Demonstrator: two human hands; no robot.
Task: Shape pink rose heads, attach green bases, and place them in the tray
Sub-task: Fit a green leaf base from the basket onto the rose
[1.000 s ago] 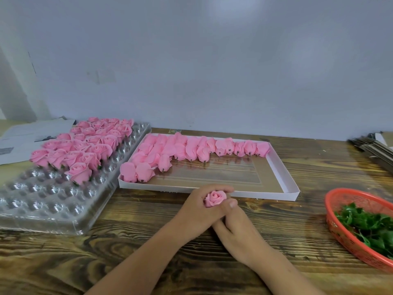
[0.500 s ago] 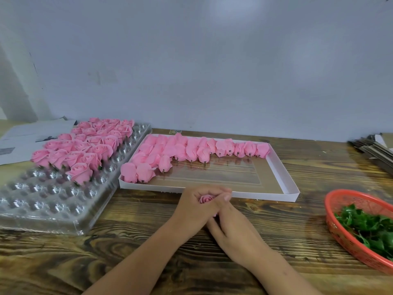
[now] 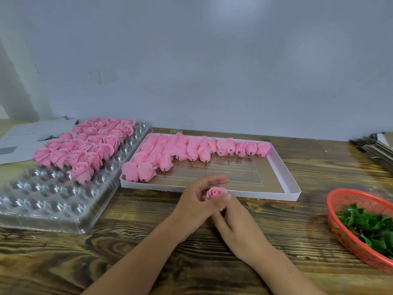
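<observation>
A pink rose head (image 3: 215, 193) sits between both hands just in front of the white box. My left hand (image 3: 196, 202) curls round its left side, fingers arched over the top. My right hand (image 3: 236, 220) holds it from below and the right, thumb against the petals. The white shallow box (image 3: 294, 189) holds several unshaped pink rose heads (image 3: 191, 150) along its far side. A clear plastic cell tray (image 3: 49, 196) at the left carries several finished roses (image 3: 85, 143) with green bases. An orange basket (image 3: 340, 228) at the right holds green bases (image 3: 370, 224).
Papers (image 3: 25, 139) lie at the back left behind the tray. A stack of flat cardboard pieces (image 3: 376, 150) lies at the back right. The wooden tabletop (image 3: 127, 248) stretches toward the near edge, and a pale wall stands behind.
The left fingers, which covered the rose half a second ago, have lifted, and the flower shows again. Both hands stay in the same spot.
</observation>
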